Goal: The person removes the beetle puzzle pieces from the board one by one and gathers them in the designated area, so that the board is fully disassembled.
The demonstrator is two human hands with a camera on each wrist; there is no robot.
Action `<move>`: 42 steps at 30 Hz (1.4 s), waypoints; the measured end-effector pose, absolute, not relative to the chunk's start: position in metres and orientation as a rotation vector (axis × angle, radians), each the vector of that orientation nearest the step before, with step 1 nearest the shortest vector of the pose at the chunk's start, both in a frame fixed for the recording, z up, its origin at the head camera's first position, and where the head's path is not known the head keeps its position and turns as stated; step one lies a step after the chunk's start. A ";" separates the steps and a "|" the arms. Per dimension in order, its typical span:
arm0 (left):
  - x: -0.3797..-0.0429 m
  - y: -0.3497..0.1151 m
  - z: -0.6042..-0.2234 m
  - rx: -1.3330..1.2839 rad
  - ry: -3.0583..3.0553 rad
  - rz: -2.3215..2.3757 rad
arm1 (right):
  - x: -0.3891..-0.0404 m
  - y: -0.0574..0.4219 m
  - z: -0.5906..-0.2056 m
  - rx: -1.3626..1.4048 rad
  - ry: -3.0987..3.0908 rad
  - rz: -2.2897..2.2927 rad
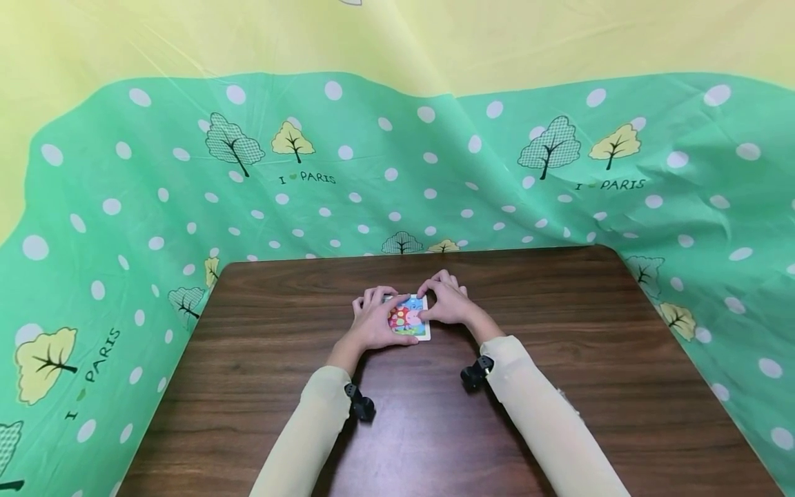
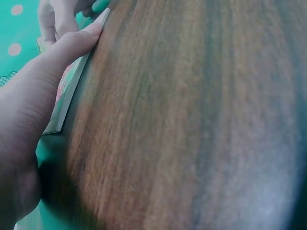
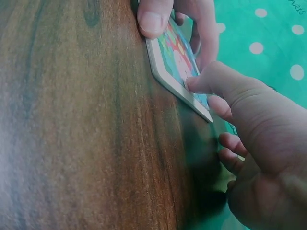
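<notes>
A small square picture board (image 1: 407,321) with a white border lies on the table between the two hands, showing a bright cartoon with red and pink shapes. My left hand (image 1: 375,324) spans its left part, thumb along the near edge and fingers toward the far edge, gripping it. From the right, my right hand (image 1: 450,304) reaches over the board's right side. In the right wrist view its thumb (image 3: 204,84) presses on the picture near the border, with the index finger curled at the edge beyond. The board's left side is hidden under the left hand.
Dark brown wooden table (image 1: 261,386) with rounded far corners spreads around the hands. A green and yellow curtain (image 1: 373,166) with dots and trees hangs behind and beside it. Small black cameras (image 1: 477,374) are strapped at both wrists, over cream sleeves (image 1: 540,407).
</notes>
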State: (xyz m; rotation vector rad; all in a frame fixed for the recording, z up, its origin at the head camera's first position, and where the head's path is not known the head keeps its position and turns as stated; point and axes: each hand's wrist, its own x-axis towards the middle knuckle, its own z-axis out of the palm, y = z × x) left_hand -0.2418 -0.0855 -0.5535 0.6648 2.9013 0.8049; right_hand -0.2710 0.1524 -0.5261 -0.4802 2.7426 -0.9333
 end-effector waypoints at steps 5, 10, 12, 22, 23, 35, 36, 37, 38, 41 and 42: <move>-0.245 -0.086 -0.558 0.670 2.866 0.883 | -0.274 0.154 -0.535 -0.476 2.730 -0.977; -0.246 -0.085 -0.557 0.667 2.848 0.896 | -0.276 0.154 -0.544 -0.461 2.740 -0.994; -0.246 -0.085 -0.556 0.668 2.859 0.878 | -0.276 0.154 -0.544 -0.459 2.747 -0.992; -0.243 -0.083 -0.550 0.649 2.871 0.835 | -0.266 0.154 -0.531 -0.440 2.756 -0.978; -0.243 -0.083 -0.550 0.645 2.875 0.831 | -0.266 0.154 -0.530 -0.436 2.756 -0.975; -0.243 -0.084 -0.554 0.615 2.904 0.918 | -0.265 0.154 -0.531 -0.413 2.763 -0.978; -0.243 -0.083 -0.556 0.598 2.906 0.961 | -0.264 0.154 -0.530 -0.411 2.762 -0.975; -0.244 -0.083 -0.557 0.575 2.908 1.002 | -0.264 0.154 -0.530 -0.411 2.761 -0.972; -0.245 -0.082 -0.559 0.551 2.910 1.046 | -0.264 0.154 -0.530 -0.411 2.760 -0.969; -0.247 -0.079 -0.562 0.479 2.920 1.149 | -0.264 0.154 -0.529 -0.409 2.756 -0.968; -0.247 -0.079 -0.562 0.461 2.926 1.159 | -0.264 0.154 -0.529 -0.410 2.752 -0.972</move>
